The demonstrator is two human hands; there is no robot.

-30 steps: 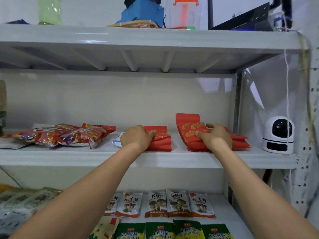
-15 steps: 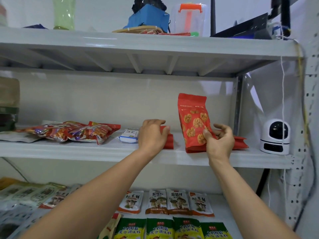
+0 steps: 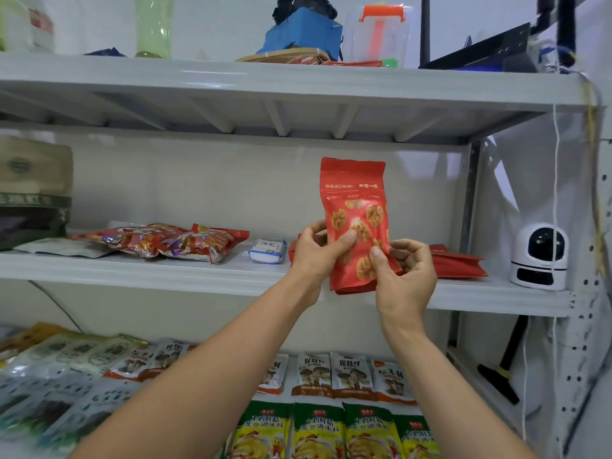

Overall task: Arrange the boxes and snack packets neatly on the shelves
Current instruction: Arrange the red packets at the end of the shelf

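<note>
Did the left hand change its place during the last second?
Yes. The left hand moved right along the middle shelf, toward the white camera, and now grips the upright red packet with the right hand.

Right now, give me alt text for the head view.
The left hand and right hand hold a red walnut pouch upright over the middle shelf edge. Other red pouches lie flat behind it; colourful packets left, white camera right.

Middle grey metal shelf (image 3: 165, 276): shiny red foil snack packets (image 3: 165, 241) lying flat at left, a small white-and-blue packet (image 3: 268, 250) beside them, flat red pouches (image 3: 457, 265) further right, a white dome camera (image 3: 539, 256) at the end.
</note>
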